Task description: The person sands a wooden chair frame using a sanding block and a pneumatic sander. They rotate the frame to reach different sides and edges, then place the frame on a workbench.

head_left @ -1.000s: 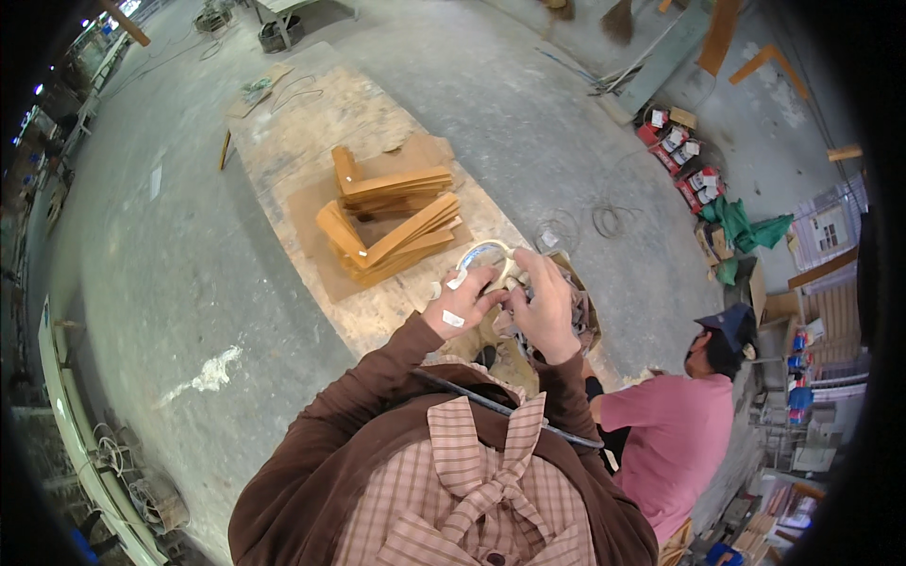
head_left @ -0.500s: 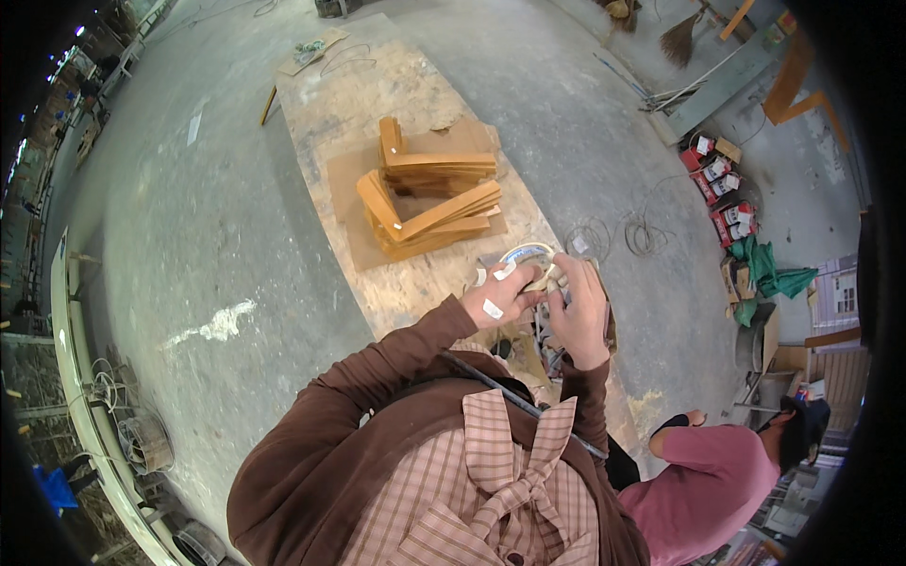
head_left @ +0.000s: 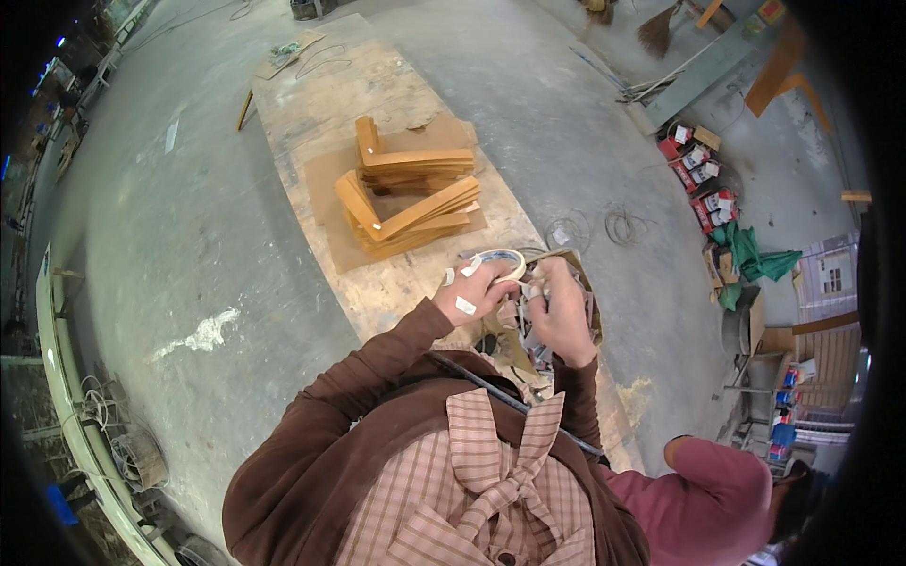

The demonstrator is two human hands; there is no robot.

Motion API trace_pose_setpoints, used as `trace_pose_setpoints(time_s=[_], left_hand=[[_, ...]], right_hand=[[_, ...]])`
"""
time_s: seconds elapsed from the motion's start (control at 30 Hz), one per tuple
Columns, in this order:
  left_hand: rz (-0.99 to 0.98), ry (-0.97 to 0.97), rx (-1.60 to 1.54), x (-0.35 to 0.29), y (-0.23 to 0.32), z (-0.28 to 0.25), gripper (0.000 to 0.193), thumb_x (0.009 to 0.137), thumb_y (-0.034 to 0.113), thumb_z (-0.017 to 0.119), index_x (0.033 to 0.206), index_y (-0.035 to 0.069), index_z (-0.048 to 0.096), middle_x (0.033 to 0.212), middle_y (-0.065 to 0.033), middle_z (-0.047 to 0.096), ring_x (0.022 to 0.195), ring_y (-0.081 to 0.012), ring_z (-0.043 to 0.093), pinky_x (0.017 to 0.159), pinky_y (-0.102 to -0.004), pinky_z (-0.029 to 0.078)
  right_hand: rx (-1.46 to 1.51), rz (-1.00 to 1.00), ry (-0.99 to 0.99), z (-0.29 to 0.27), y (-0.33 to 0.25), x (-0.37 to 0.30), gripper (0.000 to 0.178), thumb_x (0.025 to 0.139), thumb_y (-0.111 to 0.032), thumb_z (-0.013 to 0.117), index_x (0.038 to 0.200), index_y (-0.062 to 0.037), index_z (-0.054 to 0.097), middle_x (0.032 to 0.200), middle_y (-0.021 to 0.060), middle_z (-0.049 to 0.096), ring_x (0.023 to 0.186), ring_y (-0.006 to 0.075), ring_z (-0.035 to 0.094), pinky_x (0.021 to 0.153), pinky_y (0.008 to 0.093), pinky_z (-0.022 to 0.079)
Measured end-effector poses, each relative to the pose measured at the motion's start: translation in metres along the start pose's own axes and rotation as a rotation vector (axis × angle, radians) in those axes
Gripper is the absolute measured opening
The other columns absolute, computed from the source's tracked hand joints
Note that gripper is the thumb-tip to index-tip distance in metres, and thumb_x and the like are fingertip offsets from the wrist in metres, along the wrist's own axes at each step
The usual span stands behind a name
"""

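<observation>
A roll of pale masking tape (head_left: 516,258) with a blue inner ring is gripped in my left hand (head_left: 477,292). Several short white tape pieces (head_left: 465,306) are stuck on the back and fingers of this hand. Just to the right, apart from the roll, my right hand (head_left: 564,316) is closed in a pinch, with what looks like a small pale strip of tape at its fingertips. Beyond my hands, stacked L-shaped wooden pieces (head_left: 425,209), orange-brown, lie on a brown sheet (head_left: 321,193). Small white bits sit on their corners.
The long plywood tabletop (head_left: 326,104) stretches away from me. A box of scraps (head_left: 593,292) stands under my right hand. At the lower right is a person in a pink shirt (head_left: 708,495). Coiled wire (head_left: 623,226), red cans (head_left: 694,170) and green cloth (head_left: 755,255) lie to the right.
My hands have drawn apart: the roll stays with my left hand and my right hand has come away from it. The view has shifted slightly, and the person in pink has bent lower.
</observation>
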State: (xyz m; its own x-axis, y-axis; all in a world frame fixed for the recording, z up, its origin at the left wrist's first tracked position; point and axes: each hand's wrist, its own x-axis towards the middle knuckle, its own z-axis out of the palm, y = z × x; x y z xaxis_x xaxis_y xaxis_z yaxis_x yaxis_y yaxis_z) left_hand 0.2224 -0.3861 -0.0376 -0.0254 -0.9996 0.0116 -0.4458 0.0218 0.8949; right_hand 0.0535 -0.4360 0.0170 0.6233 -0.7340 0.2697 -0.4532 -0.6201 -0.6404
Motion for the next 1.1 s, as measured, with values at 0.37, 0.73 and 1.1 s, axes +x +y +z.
trace_pose_setpoints(time_s=[0.37,0.73,1.1], left_hand=[[0.200,0.173,0.211,0.000,-0.010,0.012,0.027,0.085,0.030,0.062,0.100,0.008,0.060,0.078,-0.0189,0.062,0.078,-0.0370,0.061,0.067,-0.0458,0.049],[0.116,0.114,0.219,0.000,0.006,0.006,0.026,0.084,0.024,0.064,0.096,0.002,0.061,0.077,-0.0169,0.064,0.076,-0.0361,0.062,0.067,-0.0421,0.049],[0.212,0.221,-0.196,0.002,0.031,0.006,0.017,0.085,0.016,0.062,0.096,0.003,0.063,0.078,-0.0160,0.061,0.065,-0.0291,0.059,0.059,-0.0339,0.046]], right_hand=[[0.062,0.079,0.097,0.008,-0.003,0.001,0.048,0.070,0.000,0.066,0.115,0.0016,0.050,0.102,0.0181,0.059,0.091,0.0350,0.059,0.078,0.0384,0.048],[-0.104,-0.021,0.082,0.009,-0.011,0.002,0.043,0.065,0.007,0.058,0.107,-0.0022,0.053,0.096,0.0180,0.059,0.088,0.0384,0.057,0.073,0.0433,0.047],[0.331,0.185,0.429,0.010,0.008,0.013,0.022,0.073,0.008,0.056,0.092,-0.0033,0.054,0.081,0.0031,0.055,0.076,0.0093,0.052,0.067,0.0240,0.043]])
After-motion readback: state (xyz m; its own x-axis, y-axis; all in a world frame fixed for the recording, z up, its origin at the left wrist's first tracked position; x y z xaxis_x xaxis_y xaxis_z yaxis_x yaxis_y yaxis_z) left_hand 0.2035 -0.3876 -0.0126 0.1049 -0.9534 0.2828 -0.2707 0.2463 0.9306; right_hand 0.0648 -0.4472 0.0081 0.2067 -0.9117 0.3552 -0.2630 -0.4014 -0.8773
